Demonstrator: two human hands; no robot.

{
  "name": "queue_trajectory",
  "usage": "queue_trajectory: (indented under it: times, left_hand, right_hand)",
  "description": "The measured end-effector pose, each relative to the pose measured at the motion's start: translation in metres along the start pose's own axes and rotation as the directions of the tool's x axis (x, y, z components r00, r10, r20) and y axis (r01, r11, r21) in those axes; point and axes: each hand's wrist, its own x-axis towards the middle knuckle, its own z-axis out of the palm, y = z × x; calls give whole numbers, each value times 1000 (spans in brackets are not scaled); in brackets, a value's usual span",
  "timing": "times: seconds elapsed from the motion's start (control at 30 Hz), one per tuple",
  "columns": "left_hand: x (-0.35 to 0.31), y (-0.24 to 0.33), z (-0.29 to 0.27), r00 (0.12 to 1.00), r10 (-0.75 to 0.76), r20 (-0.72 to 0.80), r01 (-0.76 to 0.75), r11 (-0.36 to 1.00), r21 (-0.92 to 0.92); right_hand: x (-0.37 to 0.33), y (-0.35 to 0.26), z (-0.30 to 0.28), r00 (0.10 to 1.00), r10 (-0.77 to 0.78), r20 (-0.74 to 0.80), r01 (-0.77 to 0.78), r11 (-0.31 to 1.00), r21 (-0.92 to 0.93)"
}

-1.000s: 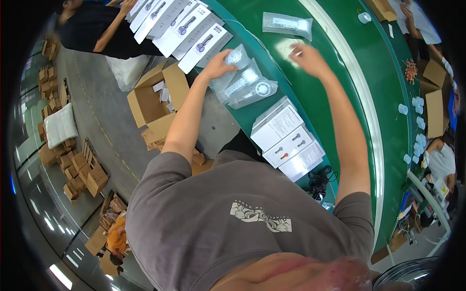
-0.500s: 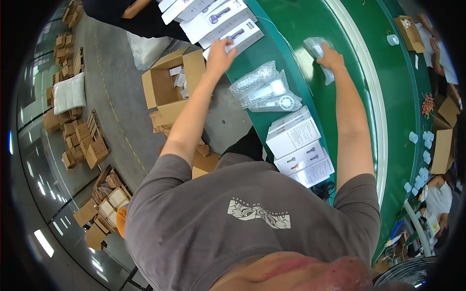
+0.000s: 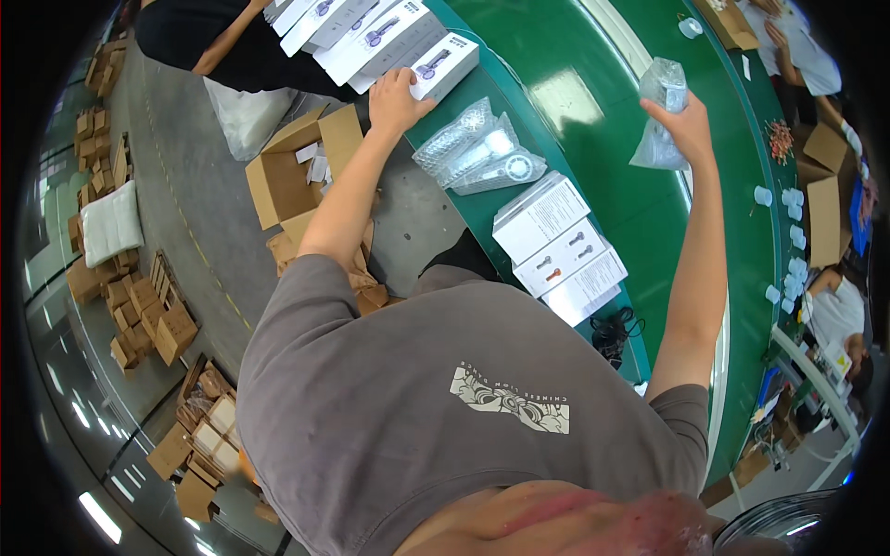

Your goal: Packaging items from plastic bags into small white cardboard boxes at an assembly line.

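My right hand (image 3: 691, 130) is closed round a clear bubble-wrap bag (image 3: 660, 111) with a pale object inside, held up over the green belt at the right. At the end of a white printed box (image 3: 447, 67), my left hand (image 3: 396, 100) grips the near end with fingers and thumb. That box lies at the front of a row of similar white boxes (image 3: 380, 37). Between my arms, several bubble-wrapped handheld devices with round heads (image 3: 487, 153) lie on the narrow green table (image 3: 477, 208). Closer to me stands another group of white boxes (image 3: 561, 246).
Left of the table, an open cardboard carton (image 3: 269, 171) holds white papers. A co-worker's arm (image 3: 222, 42) is at upper left. Black cables (image 3: 614, 334) lie near my body. Beyond the belt (image 3: 593, 139) are blue-white cups (image 3: 794, 236) and other people.
My right hand has lifted the bubble-wrap bag off the belt and moved right and nearer. My left hand stays at the white box's end. The whole view has shifted slightly.
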Motion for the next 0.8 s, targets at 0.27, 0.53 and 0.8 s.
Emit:
queue_trajectory:
  times: [0.27,0.53,0.8]
  left_hand:
    - [-62,141,-215,605,466,646,246,662,-708]
    - [-199,242,-182,840,516,-167,-186,-15,-982]
    - [-296,329,-123,841,497,215,93,257,-962]
  right_hand:
    - [-132,-152,13,645,-752,136,759,610,-228]
    - [-294,-141,-17,863,-475,-174,505,821,265]
    - [-464,-81,-84,737,416,-533,28,769,639]
